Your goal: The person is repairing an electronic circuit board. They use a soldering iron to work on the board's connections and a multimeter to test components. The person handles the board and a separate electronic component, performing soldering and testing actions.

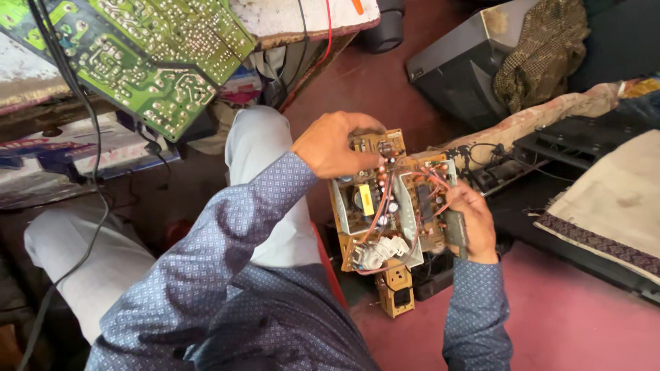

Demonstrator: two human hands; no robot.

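My left hand [335, 145] is curled over the top left corner of the tan, component-crowded circuit board [385, 203], fingers closed down on its edge and fingertips among the parts near the red wires [385, 199]. My right hand [474, 223] grips the board's right edge, thumb on the face beside a grey metal bracket [455, 230], fingers wrapped behind. The board hangs in the air between my hands, tilted toward me, above the dark red floor [570, 323] and just right of my pale-trousered knee [258, 141]. To handle it well, I judge I should keep both grips on the edges, keep my fingertips off the solder joints, and avoid tugging the loose white connectors [377, 253] hanging at the bottom. A green circuit board [137, 55] rests on the bench to my left.
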